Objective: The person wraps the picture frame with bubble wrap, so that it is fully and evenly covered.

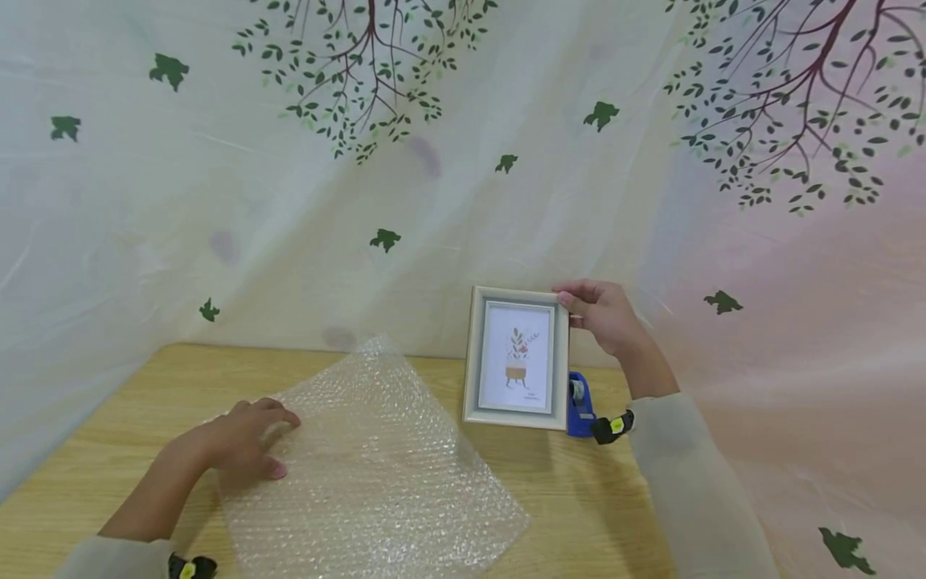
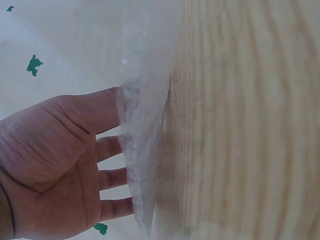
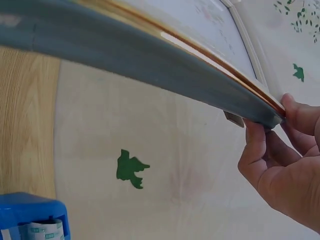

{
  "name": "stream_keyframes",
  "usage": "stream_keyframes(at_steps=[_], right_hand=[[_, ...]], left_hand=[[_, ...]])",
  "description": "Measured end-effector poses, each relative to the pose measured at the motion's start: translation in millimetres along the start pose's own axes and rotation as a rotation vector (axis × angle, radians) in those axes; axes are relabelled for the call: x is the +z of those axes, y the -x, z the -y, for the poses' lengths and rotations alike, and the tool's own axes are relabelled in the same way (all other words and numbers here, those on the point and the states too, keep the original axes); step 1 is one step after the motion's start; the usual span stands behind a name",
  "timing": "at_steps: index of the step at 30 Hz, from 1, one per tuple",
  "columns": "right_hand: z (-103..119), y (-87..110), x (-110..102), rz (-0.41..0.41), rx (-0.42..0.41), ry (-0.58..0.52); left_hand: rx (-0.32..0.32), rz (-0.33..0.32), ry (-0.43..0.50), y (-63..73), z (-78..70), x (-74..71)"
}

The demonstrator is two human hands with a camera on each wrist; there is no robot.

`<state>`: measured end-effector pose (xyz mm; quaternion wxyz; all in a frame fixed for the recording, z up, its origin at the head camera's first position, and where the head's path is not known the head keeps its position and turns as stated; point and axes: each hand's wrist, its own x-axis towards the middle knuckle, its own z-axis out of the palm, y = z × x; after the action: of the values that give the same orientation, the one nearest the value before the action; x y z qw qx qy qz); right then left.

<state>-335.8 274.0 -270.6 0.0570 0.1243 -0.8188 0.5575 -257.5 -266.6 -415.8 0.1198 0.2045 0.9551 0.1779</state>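
Picture frame: a cream-and-grey rectangular frame (image 1: 475,354) stands near-upright above the right part of the pale wooden table (image 1: 181,386); whether its lower edge touches the wood I cannot tell.
Inside the frame: a white print (image 1: 517,358) of a plant in a brown, legged pot; the small lettering is unreadable.
Tape dispenser: a blue plastic dispenser (image 1: 581,414) on the table holds a pale tape roll (image 3: 46,231); the frame partly covers it from the head, and the right wrist view cuts it off.
Right hand: the right hand (image 1: 599,315) pinches the frame's upper right corner between thumb and fingers.
Left hand: the left hand (image 1: 242,438) lies spread, fingers fairly straight, touching the left side of the clear bubble-wrap sheet (image 1: 376,450); its fingertips are veiled in the wrist view.
Bubble-wrap sheet: on the table, left of the frame, its near edge cut off.
Behind the frame: a small brownish piece (image 3: 234,119), hard to identify.
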Motion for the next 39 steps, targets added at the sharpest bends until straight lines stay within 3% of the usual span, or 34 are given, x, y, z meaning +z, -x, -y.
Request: stream_keyframes(at_steps=[7, 17, 26, 39], right_hand=[[17.6, 5.8, 15.2, 0.001, 0.034, -0.031], [27.6, 9.5, 53.5, 0.044, 0.086, -0.116], [19.7, 13.5, 93.1, 0.08, 0.177, -0.252], [-5.2, 21.2, 149.4, 0.148, 0.26, -0.306]], left_hand=[[0.012, 0.0, -0.003, 0.3, 0.7, 0.2], [0.007, -0.002, -0.017, -2.5, 1.1, 0.5], [-0.003, 0.002, -0.03, -5.2, 0.5, 1.6], [-0.013, -0.008, -0.019, -4.8, 1.8, 2.0]])
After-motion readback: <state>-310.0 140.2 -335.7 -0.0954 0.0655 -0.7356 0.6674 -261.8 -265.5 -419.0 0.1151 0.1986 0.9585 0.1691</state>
